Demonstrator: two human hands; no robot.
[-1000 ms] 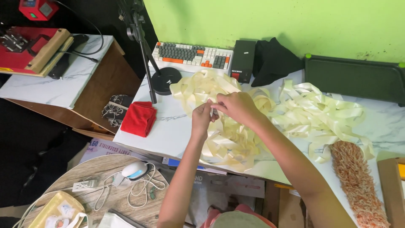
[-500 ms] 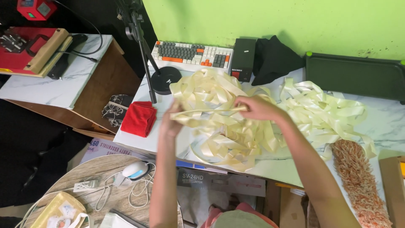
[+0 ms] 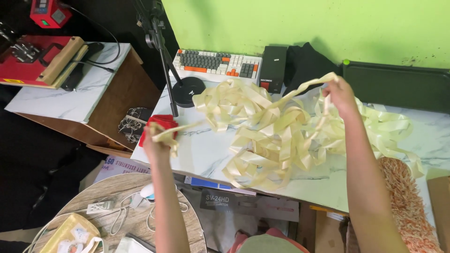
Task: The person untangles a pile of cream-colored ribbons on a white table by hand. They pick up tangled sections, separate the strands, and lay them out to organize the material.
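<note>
Stretching apart since a moment ago, the left hand (image 3: 157, 143) and right hand (image 3: 340, 96) each pinch the cream ribbon (image 3: 262, 126), drawing one length taut over the tangled pile mid-counter (image 3: 206, 154).

ribbon pile (image 3: 276, 136) sits mid-frame on the table (image 3: 206, 154), keyboard (image 3: 218, 63) behind it, fuzzy strip (image 3: 408, 206) lower right

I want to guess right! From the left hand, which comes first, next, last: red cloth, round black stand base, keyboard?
1. Red cloth, right behind the left hand.
2. Stand base, farther back on the table.
3. Keyboard, by the green wall.
</note>
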